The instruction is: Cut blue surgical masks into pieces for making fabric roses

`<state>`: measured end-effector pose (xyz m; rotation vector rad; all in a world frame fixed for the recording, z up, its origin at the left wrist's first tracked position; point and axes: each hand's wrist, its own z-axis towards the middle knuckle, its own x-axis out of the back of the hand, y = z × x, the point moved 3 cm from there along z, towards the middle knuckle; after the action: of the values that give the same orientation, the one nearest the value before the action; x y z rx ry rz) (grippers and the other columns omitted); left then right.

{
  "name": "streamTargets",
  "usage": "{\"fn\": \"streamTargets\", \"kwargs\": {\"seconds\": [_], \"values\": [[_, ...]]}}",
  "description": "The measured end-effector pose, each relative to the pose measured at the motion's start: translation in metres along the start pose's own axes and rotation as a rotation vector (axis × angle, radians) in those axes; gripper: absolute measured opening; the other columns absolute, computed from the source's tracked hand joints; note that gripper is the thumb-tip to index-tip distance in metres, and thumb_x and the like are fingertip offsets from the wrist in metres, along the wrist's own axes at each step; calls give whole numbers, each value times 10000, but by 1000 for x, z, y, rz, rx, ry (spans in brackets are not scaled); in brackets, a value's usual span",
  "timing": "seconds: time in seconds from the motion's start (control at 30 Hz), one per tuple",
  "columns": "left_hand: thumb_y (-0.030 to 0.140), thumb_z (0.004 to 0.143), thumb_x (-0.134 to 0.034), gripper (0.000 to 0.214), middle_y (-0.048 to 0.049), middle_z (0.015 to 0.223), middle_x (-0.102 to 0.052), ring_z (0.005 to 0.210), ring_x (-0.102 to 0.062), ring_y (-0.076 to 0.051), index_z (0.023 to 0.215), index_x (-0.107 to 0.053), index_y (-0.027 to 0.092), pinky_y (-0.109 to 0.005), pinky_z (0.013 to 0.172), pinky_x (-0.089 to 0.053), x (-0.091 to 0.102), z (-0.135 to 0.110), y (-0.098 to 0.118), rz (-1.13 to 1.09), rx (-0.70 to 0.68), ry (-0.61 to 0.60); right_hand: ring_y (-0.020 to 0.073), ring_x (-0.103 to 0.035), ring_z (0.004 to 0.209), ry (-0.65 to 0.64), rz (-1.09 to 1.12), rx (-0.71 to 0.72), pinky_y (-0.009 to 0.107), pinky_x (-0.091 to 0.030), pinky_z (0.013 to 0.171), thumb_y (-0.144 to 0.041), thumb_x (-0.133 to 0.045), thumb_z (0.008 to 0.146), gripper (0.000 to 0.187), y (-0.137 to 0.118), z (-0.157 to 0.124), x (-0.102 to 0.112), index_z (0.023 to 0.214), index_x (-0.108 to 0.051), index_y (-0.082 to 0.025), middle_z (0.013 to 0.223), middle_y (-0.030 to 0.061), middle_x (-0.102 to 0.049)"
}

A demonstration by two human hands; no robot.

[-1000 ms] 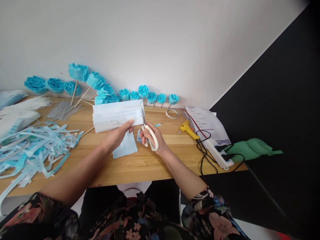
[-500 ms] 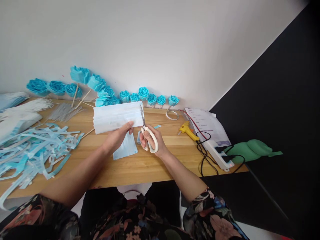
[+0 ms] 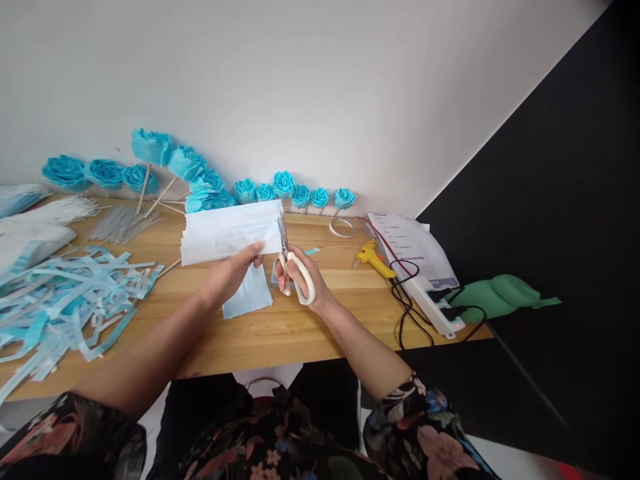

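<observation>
Sheets [image 3: 230, 230], layered, are above the table [image 3: 300, 340], pinched by the left hand [image 3: 235, 270]; the right hand [image 3: 309, 275] grips scissors [image 3: 291, 259] at their right edge. Loosened pinch could let layers slip, cutting unevenly; a stray snip could nick the left hand.

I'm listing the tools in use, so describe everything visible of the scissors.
The scissors have white looped handles, plastic by their look, and narrow silvery blades that look metal. The right hand grips the handles above the wooden table, blades pointing forward. They lie at the right end of the pale blue layered sheets; how far they are open is hard to tell.
</observation>
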<state>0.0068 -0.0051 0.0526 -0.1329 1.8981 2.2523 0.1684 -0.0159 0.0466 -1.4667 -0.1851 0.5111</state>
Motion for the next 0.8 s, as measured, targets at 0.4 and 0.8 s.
{"fn": "streamTargets", "kwargs": {"seconds": [0.4,0.8], "values": [[460,858,-676,426,-6,623,-470,636,-437,-159,568,-499,202,-323,676,-377,-2,0,-8,11,-23,-90,87,-550,517,56,-80,47,227,-431,459,-748,-710,745,639,-4,1,2,1058,-588,-204,741,-28,-609],[493,853,-677,439,-2,632,-469,641,-443,-156,583,-496,199,-317,686,-379,-4,-1,-8,55,-31,-91,69,-523,448,103,-42,16,203,-401,402,-724,-736,730,620,0,3,3,1021,-591,-196,676,-56,-596]]}}
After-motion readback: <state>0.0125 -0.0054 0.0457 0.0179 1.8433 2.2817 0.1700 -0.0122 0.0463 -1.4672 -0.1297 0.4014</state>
